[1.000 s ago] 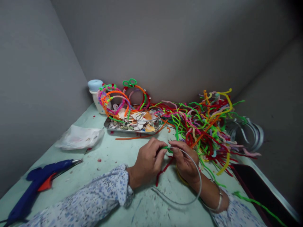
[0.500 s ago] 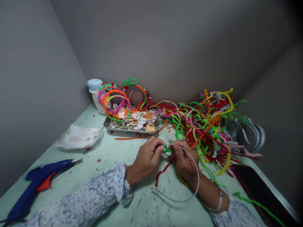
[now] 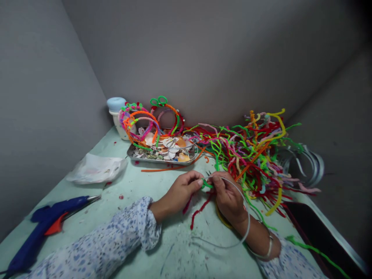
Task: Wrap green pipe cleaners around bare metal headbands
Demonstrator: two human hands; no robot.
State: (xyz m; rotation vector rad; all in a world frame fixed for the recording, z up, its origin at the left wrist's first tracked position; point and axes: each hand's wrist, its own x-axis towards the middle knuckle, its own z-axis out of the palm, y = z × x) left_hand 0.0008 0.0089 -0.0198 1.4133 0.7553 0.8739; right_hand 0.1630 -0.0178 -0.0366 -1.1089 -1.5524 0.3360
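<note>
Between my two hands is a green pipe cleaner (image 3: pixel 207 185), bent around the end of a thin grey headband (image 3: pixel 247 224). My left hand (image 3: pixel 186 192) pinches the green pipe cleaner from the left side. Fingers and thumb of my right hand (image 3: pixel 228 197) close on the headband's end, close beside the green piece. The rest of the headband curves over my right wrist and back above the tabletop. Below the hands lies a dark red pipe cleaner (image 3: pixel 200 212); another red bit shows under my left hand.
Behind the hands a metal tray (image 3: pixel 162 161) holds shells and stones, with wrapped headbands (image 3: pixel 141 116) on it. A pipe-cleaner heap (image 3: pixel 252 155) and bare headbands (image 3: pixel 315 166) are at right. A glue gun (image 3: pixel 52 217), plastic bag (image 3: pixel 97 168) and lidded jar (image 3: pixel 116 112) stand left; a dark tablet-like object (image 3: pixel 310 224) lies right.
My left hand has shifted slightly and its fingers have changed their hold, showing a second red end beneath. The headband's loop has swung a little to the right.
</note>
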